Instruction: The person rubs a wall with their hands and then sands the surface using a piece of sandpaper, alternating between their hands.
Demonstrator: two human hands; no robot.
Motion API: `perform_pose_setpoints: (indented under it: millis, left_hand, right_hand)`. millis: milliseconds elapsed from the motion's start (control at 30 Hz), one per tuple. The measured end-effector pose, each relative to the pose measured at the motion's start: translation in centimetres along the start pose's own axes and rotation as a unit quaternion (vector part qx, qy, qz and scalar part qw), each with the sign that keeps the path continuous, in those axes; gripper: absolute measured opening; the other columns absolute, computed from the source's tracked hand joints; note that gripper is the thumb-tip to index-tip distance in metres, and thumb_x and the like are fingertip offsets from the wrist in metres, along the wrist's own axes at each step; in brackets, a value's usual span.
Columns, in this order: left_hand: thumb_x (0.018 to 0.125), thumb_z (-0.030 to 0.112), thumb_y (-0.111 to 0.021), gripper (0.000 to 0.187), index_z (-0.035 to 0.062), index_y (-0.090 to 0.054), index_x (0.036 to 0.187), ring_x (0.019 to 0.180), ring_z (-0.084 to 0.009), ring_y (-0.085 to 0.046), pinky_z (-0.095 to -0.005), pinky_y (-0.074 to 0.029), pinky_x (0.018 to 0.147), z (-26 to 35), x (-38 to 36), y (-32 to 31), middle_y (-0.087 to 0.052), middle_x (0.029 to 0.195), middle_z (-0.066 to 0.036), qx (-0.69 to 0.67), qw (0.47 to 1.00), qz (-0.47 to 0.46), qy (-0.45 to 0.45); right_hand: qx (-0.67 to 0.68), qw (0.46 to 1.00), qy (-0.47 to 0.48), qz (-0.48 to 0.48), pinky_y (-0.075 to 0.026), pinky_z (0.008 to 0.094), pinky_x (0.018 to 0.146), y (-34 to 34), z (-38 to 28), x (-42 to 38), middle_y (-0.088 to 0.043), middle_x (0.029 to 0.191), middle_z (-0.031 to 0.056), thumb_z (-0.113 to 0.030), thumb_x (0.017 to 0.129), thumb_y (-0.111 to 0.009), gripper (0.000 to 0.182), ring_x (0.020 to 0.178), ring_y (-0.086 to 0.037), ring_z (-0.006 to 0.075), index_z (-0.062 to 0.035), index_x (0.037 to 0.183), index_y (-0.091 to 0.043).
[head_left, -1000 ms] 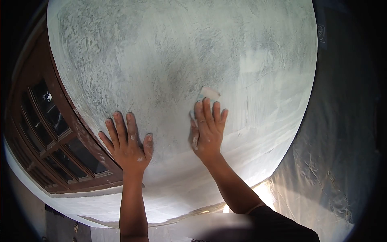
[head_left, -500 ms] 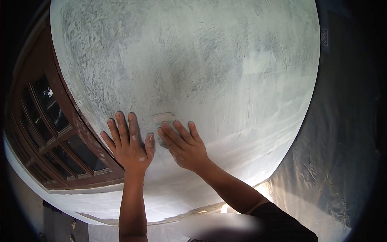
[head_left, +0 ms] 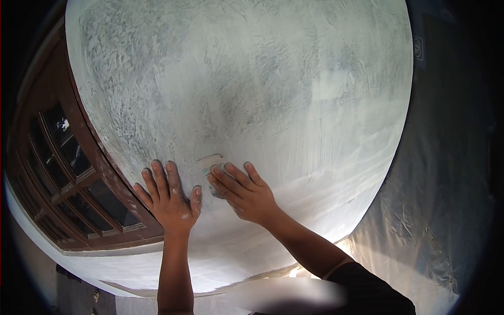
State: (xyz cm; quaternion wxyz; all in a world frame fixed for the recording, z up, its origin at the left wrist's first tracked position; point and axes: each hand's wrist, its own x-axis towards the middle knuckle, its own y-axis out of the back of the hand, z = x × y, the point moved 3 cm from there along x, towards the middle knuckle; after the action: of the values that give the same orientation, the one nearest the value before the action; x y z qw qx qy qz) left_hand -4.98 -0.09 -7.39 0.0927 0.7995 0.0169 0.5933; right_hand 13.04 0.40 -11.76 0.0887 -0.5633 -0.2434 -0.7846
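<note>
A pale wall (head_left: 294,121) with rough, streaked grey-white patches fills the middle of the view. My left hand (head_left: 170,202) lies flat against it with its fingers spread, holding nothing. To the right of it, my right hand (head_left: 244,194) presses a thin, pale, sheet-like piece (head_left: 210,161) to the wall. The top edge of the piece shows above the fingertips; the rest is covered by the fingers. Whitish dust marks both hands.
A brown wooden window frame (head_left: 79,184) with dark glass panes stands at the left, close to my left hand. Dark sheeting (head_left: 441,157) hangs at the right. Below the wall's lower edge, the floor shows at the lower left.
Both hands have moved slightly down in the view, my right hand with the pale piece under its fingers. The wall and window have shifted a little in view.
</note>
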Motion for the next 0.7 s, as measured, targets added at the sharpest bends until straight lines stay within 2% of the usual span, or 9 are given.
perform_pose_setpoints:
  millis: [100,233,267,300,367,467,533,600,700]
  left_hand:
    - [0.096,0.052,-0.039,0.068,0.0053,-0.042,0.144,0.145,-0.0381,-0.020,-0.0593,-0.005,0.115,0.0,-0.1,-0.2,-0.032,0.153,-0.019,0.001,1.000,0.017,-0.009]
    - [0.096,0.052,-0.039,0.067,0.0047,-0.042,0.144,0.145,-0.0385,-0.019,-0.0595,-0.005,0.115,0.2,-0.1,-0.2,-0.032,0.153,-0.019,0.004,1.000,0.022,-0.012]
    - [0.096,0.051,-0.039,0.067,0.0045,-0.042,0.144,0.145,-0.0388,-0.019,-0.0597,-0.005,0.115,0.1,-0.1,-0.2,-0.032,0.153,-0.020,0.005,1.000,0.022,-0.010]
    - [0.095,0.050,-0.040,0.067,0.0042,-0.042,0.144,0.145,-0.0391,-0.020,-0.0598,-0.005,0.115,0.2,-0.1,-0.3,-0.032,0.153,-0.020,0.005,1.000,0.022,-0.009]
    - [0.095,0.049,-0.040,0.066,0.0040,-0.042,0.144,0.145,-0.0392,-0.020,-0.0599,-0.005,0.115,0.0,-0.1,0.0,-0.032,0.153,-0.020,-0.005,1.000,0.012,-0.006]
    - [0.095,0.048,-0.041,0.066,0.0035,-0.042,0.143,0.145,-0.0395,-0.021,-0.0599,-0.005,0.115,-0.1,-0.4,-0.2,-0.032,0.153,-0.020,-0.008,1.000,-0.001,-0.005]
    - [0.094,0.047,-0.041,0.066,0.0032,-0.043,0.143,0.145,-0.0396,-0.021,-0.0599,-0.005,0.115,-0.3,-0.4,-0.3,-0.032,0.153,-0.020,0.003,1.000,0.000,-0.005]
    - [0.094,0.046,-0.042,0.065,0.0023,-0.043,0.143,0.145,-0.0395,-0.021,-0.0598,-0.005,0.115,0.0,-0.2,-0.2,-0.032,0.152,-0.021,-0.002,1.000,0.021,-0.016]
    - [0.094,0.045,-0.042,0.065,0.0018,-0.043,0.142,0.145,-0.0401,-0.021,-0.0597,-0.005,0.115,0.3,-0.2,-0.2,-0.033,0.152,-0.021,0.004,1.000,0.018,-0.003]
  right_hand:
    - [-0.018,0.988,-0.148,0.040,-0.011,0.0479,0.119,1.9,4.3,-0.7,-0.042,0.150,0.0021,-0.013,0.088,-0.058,0.053,0.145,-0.026,0.0218,-0.0144,0.140,-0.050]
    - [0.008,0.924,-0.345,0.167,-0.011,0.0514,0.116,2.2,5.7,-0.3,-0.038,0.150,0.0176,-0.008,0.094,-0.051,0.047,0.145,-0.022,0.0340,-0.0022,0.141,-0.046]
    - [0.010,0.934,-0.324,0.149,-0.009,0.0516,0.116,1.5,4.0,0.3,-0.037,0.152,0.0151,-0.007,0.092,-0.052,0.051,0.146,-0.020,0.0330,-0.0043,0.142,-0.045]
    - [0.015,0.964,-0.256,0.067,-0.008,0.0519,0.117,0.6,1.9,0.7,-0.035,0.153,0.0099,-0.009,0.091,-0.053,0.053,0.146,-0.019,0.0311,-0.0081,0.143,-0.045]
    - [0.020,0.995,-0.089,0.028,-0.009,0.0490,0.119,-0.7,-2.1,1.7,-0.037,0.153,0.0008,-0.017,0.091,-0.053,0.052,0.146,-0.022,0.0226,-0.0157,0.143,-0.046]
    - [0.005,1.000,-0.009,0.016,-0.011,0.0472,0.119,-0.3,-0.6,1.4,-0.038,0.152,0.0001,-0.018,0.091,-0.054,0.053,0.146,-0.023,0.0202,-0.0169,0.143,-0.046]
    - [-0.017,0.991,-0.128,0.021,-0.013,0.0474,0.119,1.4,3.0,1.0,-0.040,0.151,0.0014,-0.016,0.090,-0.056,0.053,0.145,-0.025,0.0213,-0.0158,0.142,-0.047]
    - [-0.018,0.948,-0.283,0.148,-0.012,0.0491,0.117,2.8,7.1,-0.1,-0.040,0.151,0.0122,-0.007,0.089,-0.056,0.052,0.146,-0.024,0.0275,-0.0063,0.141,-0.048]
    - [-0.015,0.939,-0.302,0.164,-0.012,0.0490,0.117,1.9,6.2,-0.4,-0.040,0.150,0.0129,-0.008,0.090,-0.055,0.051,0.146,-0.023,0.0279,-0.0050,0.140,-0.049]
